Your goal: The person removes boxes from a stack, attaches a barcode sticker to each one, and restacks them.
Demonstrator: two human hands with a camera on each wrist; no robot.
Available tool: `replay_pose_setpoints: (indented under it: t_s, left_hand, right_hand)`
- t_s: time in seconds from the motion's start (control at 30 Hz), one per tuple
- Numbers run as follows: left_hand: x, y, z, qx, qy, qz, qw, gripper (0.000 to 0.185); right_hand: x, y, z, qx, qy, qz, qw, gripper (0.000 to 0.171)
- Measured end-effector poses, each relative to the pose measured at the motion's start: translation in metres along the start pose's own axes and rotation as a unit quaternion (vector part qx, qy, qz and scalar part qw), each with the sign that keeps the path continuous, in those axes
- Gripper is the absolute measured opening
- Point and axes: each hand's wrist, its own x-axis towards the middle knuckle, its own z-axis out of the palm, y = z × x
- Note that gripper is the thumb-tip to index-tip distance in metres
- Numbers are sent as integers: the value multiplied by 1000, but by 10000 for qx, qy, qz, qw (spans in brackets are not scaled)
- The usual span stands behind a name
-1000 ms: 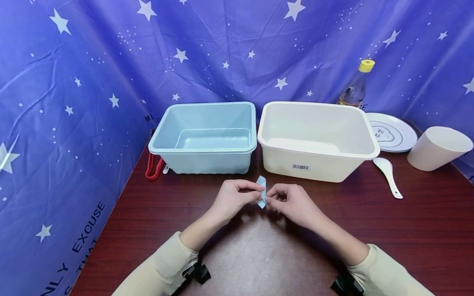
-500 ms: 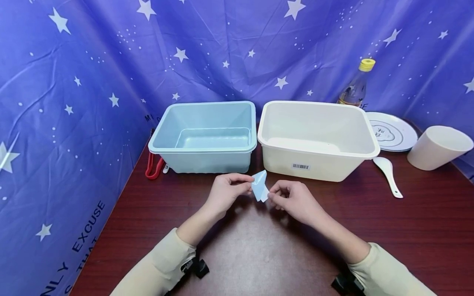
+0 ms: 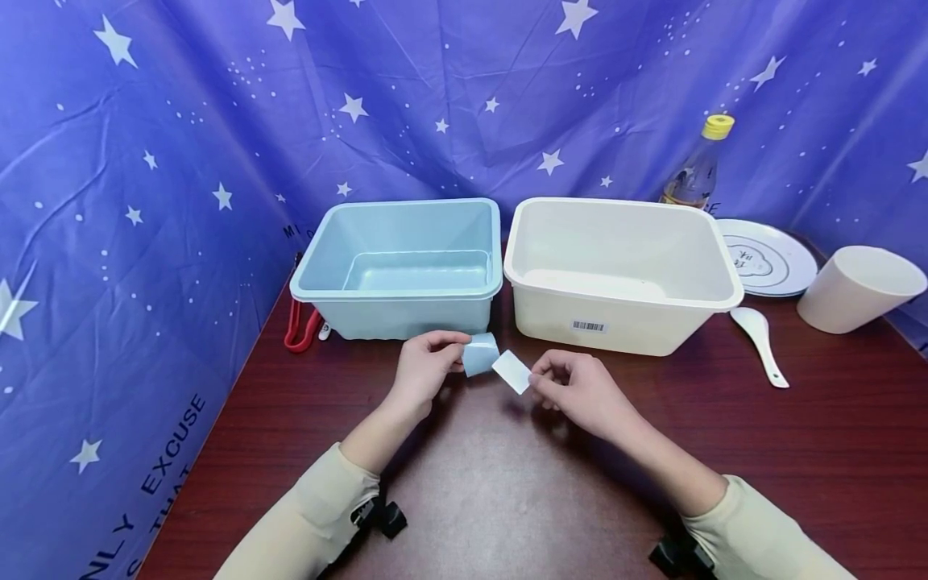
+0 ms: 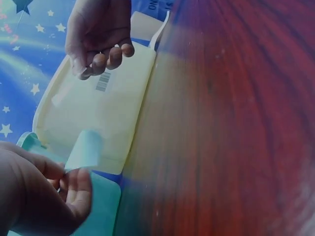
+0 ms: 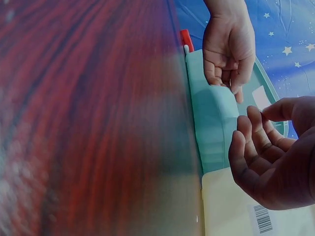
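In the head view my left hand point(image 3: 426, 366) pinches a small light-blue sheet point(image 3: 480, 354) by its left edge. The sheet curves and shines, and in the left wrist view the same blue sheet point(image 4: 84, 149) bends out from between thumb and fingers. Just to its right, my right hand point(image 3: 576, 387) holds a flat white rectangular piece point(image 3: 512, 371) between thumb and fingertips. That white piece point(image 5: 261, 97) shows beyond the fingertips in the right wrist view. Both pieces are above the table, in front of two bins, their near corners close together.
A light-blue bin point(image 3: 406, 318) and a cream bin point(image 3: 616, 326) with a barcode label stand behind the hands. To the right are a white spoon point(image 3: 760, 346), a plate point(image 3: 783, 266), a cup point(image 3: 841, 298) and a yellow-capped bottle point(image 3: 696, 169). A red-handled tool point(image 3: 303, 326) lies at left.
The narrow folded blue piece has opened and come apart into a blue sheet and a white piece. My left hand has moved left and slightly up; the right hand has shifted only a little.
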Motion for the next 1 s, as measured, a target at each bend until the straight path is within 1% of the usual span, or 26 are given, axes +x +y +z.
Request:
replay_pose_setpoints:
  t_s: [0.07,0.13,0.2,0.23,0.3,0.37,0.43,0.47,0.5,0.53,0.6,0.63,0.67,0.7,0.77,0.87,1.0]
  left_hand:
    - [0,-1,0,236,-201,-138,9994,21]
    - [0,-3,0,521,-574,-314,9965,22]
    - [-1,-4,0,787,-970,-442,9912,23]
    - [-2,-5,0,892,-1152,-469,9882,23]
    - [-2,-7,0,1032,-1412,-486,9834,23]
    - [-3,-7,0,1020,-1497,-389,9827,23]
    - [-5,-6,0,1161,-1357,-93,9839,23]
    - [-5,-5,1,1318,-1235,163,9834,23]
    - [-6,-4,1,1520,-1101,477,9811,21]
    - [-7,-2,2,1750,-945,802,9767,20]
    - [-9,0,3,2235,-634,1452,9617,15]
    - [-10,1,5,2387,-573,1743,9536,12]
    - [-11,2,6,2458,-589,1994,9468,11]
    - [-13,3,8,2467,-674,2167,9421,10]
    - [-17,4,11,2443,-940,2345,9362,9]
    - [-22,6,15,2558,-1334,2507,9241,9]
    - [-26,6,19,2866,-1633,2591,9078,13]
  right_hand:
    - [0,0,0,27,24,19,10000,6]
    - [0,0,0,50,38,29,10000,7]
    - [0,0,0,55,40,34,10000,7]
    - [0,0,0,47,35,49,10000,7]
    - [0,0,0,30,19,77,10000,6]
    - [0,-1,0,11,17,87,10000,6]
    - [0,-1,0,0,14,96,10000,6]
    - [0,-1,-1,-11,25,100,9999,7]
    - [0,0,-1,-25,43,111,9999,7]
    - [0,0,-1,-48,66,134,9999,7]
    - [1,0,-1,-82,119,230,9996,7]
    - [1,0,-2,-99,147,288,9994,8]
    - [1,0,-2,-104,173,335,9992,8]
    - [1,0,-2,-95,191,381,9990,9]
    - [1,0,-2,-63,206,440,9988,10]
    - [1,0,-1,-62,191,432,9989,11]
    - [0,-1,0,-152,178,308,9993,12]
